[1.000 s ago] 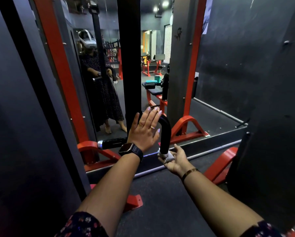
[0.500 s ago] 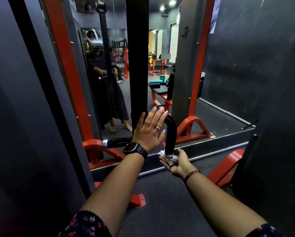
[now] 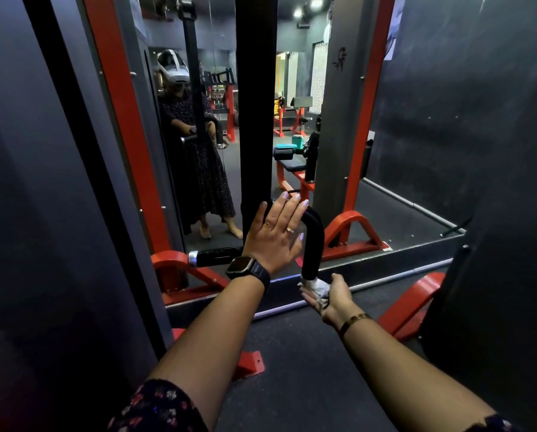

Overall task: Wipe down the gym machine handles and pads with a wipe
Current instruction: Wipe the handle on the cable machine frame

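Handle [image 3: 314, 241]: black foam grip, centre of view, in front of both arms. Long axis is near vertical with the free end pointing down. Its top bends left and goes behind left hand [image 3: 276, 238]. Wipe [image 3: 318, 289] is white and bunched, touching the handle's bottom end. Right hand [image 3: 334, 299] sits directly below that end, palm up, so the handle's whole length runs straight up from this hand. Right hand is nearer the lower end, left hand nearer the bend.

Right hand is half closed: fingers lightly curled under the wipe, thumb raised beside it, wipe cupped between. The hold is loose, not a fist. Left hand is spread flat, fingers straight and apart, palm against the bend, holding nothing. It is likely steadying the handle.

Judgement: the step in hand is wiping the grip's lower end. The next stroke would need the wipe wrapped round the foam and run up the axis toward the left hand. Floor [image 3: 292, 353] is a dark mat under both arms. No pad is being wiped, and I cannot tell how much is done.
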`<state>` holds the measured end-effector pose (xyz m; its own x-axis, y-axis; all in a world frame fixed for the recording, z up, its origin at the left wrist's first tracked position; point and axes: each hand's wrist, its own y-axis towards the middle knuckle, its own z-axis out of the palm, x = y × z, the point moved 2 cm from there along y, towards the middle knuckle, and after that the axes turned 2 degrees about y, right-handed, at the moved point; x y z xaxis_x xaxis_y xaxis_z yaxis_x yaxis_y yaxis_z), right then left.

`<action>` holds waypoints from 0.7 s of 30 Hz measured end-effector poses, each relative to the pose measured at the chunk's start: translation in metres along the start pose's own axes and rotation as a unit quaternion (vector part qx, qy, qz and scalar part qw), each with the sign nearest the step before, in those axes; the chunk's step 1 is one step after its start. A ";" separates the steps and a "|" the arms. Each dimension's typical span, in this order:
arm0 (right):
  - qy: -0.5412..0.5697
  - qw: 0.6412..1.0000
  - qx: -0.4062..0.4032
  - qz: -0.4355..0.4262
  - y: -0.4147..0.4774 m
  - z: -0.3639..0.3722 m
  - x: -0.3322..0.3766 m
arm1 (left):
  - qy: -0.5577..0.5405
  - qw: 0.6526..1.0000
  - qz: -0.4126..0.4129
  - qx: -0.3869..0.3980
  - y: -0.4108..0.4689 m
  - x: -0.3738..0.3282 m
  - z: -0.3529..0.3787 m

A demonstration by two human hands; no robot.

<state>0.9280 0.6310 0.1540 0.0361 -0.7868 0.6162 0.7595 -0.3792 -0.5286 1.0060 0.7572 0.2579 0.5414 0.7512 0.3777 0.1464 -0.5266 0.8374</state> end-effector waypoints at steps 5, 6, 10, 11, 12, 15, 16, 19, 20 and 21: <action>0.045 0.998 0.037 -0.036 -0.006 0.013 0.009 | -0.008 1.000 -0.005 0.000 0.000 -0.001 -0.002; 0.026 0.999 0.035 -0.030 -0.007 0.017 0.007 | -0.007 1.000 -0.005 0.001 0.000 -0.001 -0.003; -0.032 0.999 0.016 0.000 -0.010 0.013 -0.003 | 0.001 1.000 -0.004 -0.001 0.000 0.000 -0.002; -0.048 0.999 0.007 0.007 -0.012 0.010 -0.003 | 0.001 1.000 -0.005 -0.001 0.001 0.000 -0.002; -0.062 0.998 -0.005 0.007 -0.014 0.009 -0.002 | 0.001 1.000 -0.005 -0.001 0.001 -0.001 -0.002; -0.103 0.993 -0.055 -0.028 -0.019 0.012 0.010 | -0.007 1.000 -0.010 -0.003 0.000 -0.002 -0.002; -0.125 0.989 -0.066 -0.045 -0.023 0.016 0.015 | -0.009 1.000 -0.011 -0.003 0.001 -0.002 -0.002; -0.178 0.976 -0.078 -0.096 -0.029 0.036 0.029 | -0.017 1.000 -0.014 0.002 0.001 -0.002 -0.004; -0.199 0.969 -0.092 -0.117 -0.033 0.043 0.033 | -0.018 1.000 -0.015 0.005 0.001 -0.002 -0.005; -0.205 0.964 -0.105 -0.136 -0.037 0.052 0.035 | -0.018 1.000 -0.017 0.007 0.002 -0.002 -0.005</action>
<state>0.9355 0.6425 0.2258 0.1400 -0.4024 0.9047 0.6303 -0.6684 -0.3949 1.0012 0.7569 0.2604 0.5650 0.7538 0.3354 0.1755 -0.5070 0.8439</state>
